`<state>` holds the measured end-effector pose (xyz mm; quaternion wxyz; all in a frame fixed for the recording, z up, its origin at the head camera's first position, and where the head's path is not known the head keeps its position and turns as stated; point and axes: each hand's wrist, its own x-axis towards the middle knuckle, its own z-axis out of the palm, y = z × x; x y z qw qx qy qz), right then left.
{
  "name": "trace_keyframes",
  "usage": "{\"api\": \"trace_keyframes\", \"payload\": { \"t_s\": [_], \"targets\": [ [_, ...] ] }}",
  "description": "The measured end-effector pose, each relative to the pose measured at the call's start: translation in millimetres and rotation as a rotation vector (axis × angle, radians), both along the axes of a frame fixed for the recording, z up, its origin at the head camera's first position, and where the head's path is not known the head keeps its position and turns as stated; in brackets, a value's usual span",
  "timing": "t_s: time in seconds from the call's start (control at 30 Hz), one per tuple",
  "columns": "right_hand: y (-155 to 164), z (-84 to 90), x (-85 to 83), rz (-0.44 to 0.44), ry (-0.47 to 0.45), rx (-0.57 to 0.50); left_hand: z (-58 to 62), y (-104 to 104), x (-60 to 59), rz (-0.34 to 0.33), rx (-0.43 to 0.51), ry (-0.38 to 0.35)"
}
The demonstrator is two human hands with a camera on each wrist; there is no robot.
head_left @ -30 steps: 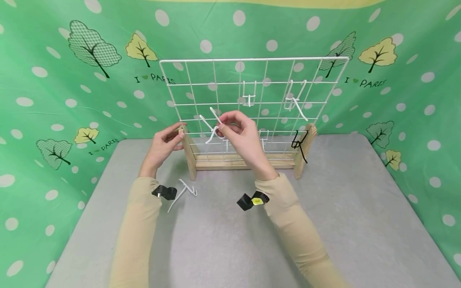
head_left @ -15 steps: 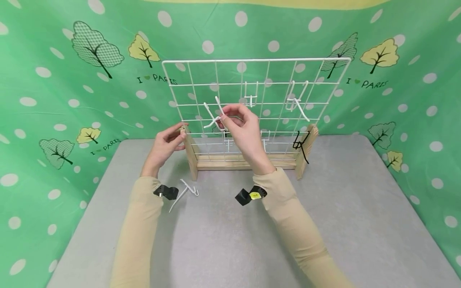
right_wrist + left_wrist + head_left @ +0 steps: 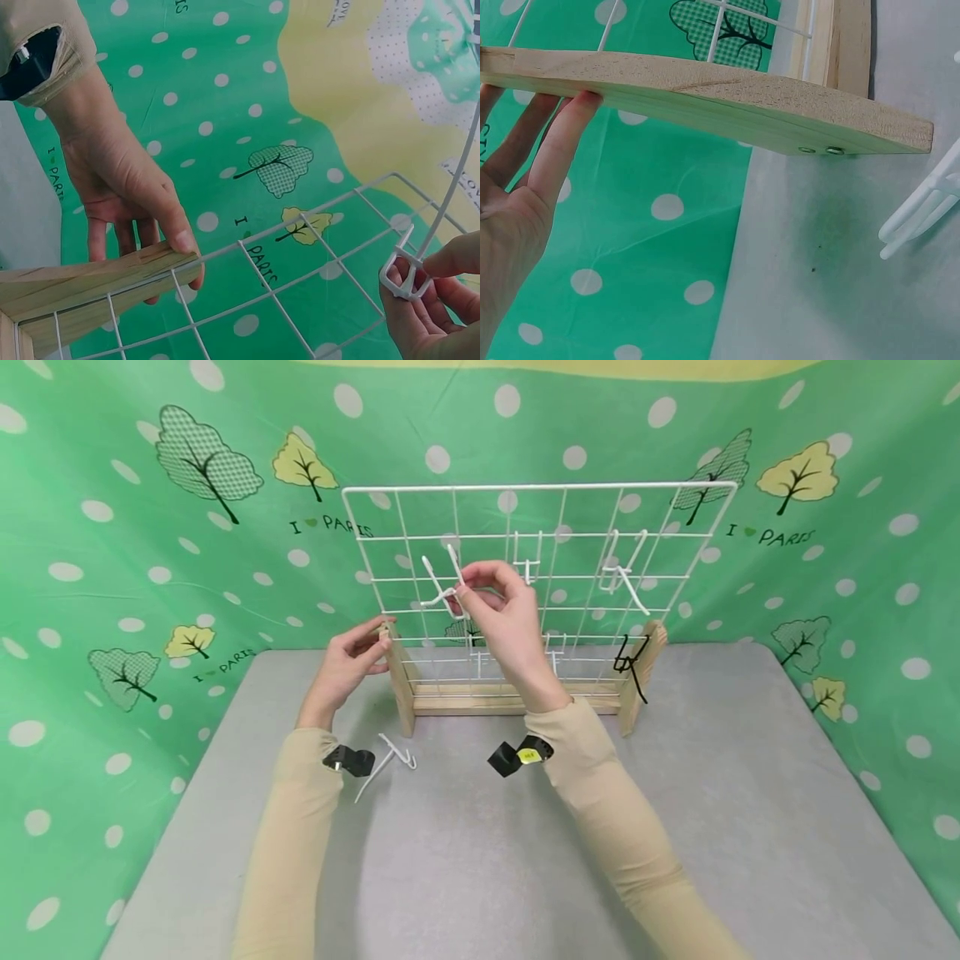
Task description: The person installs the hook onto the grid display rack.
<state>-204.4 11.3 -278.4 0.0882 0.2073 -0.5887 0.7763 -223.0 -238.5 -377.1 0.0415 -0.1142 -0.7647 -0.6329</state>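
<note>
My right hand [image 3: 510,614] pinches a white wire display hook [image 3: 436,578] between thumb and fingers, in front of the left part of a white wire grid panel [image 3: 540,487]. Two of the hook's prongs point upward; in the right wrist view the wire hook [image 3: 405,291] stands apart from the panel's outer edge. My left hand [image 3: 341,668] holds the upper end of the left wooden upright [image 3: 402,689], the thumb on its edge and other fingers behind it. That wooden upright [image 3: 720,97] fills the upper left wrist view.
A loose white hook [image 3: 386,767] lies on the grey table [image 3: 465,843] near the left wrist. Several white hooks, one at upper right [image 3: 618,575], and a black hook [image 3: 630,667] hang on the panel. A green dotted cloth [image 3: 225,393] stands close behind.
My right hand has risen with the white hook, whose prongs now reach higher before the panel. The left hand stays at the wooden upright. The whole view has shifted slightly.
</note>
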Motion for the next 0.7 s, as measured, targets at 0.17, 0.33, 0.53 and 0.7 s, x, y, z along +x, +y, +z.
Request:
{"api": "trace_keyframes", "payload": {
  "t_s": [0.17, 0.33, 0.53, 0.7],
  "targets": [
    [-3.1, 5.2, -2.4, -0.003, 0.013, 0.002, -0.4, -0.3, -0.6, -0.006, 0.007, 0.010],
    [-5.1, 8.8, -4.9, -0.008, 0.028, 0.004, -1.7, -1.4, -1.1, -0.008, 0.005, 0.013],
    [-6.9, 11.9, -7.8, -0.009, 0.023, -0.014, -1.5, -1.4, -1.3, -0.005, 0.005, -0.007],
    [-8.8, 13.8, -11.0, -0.018, 0.037, -0.021, 8.9, 3.4, 5.8, -0.010, -0.002, -0.007]
  ]
}}
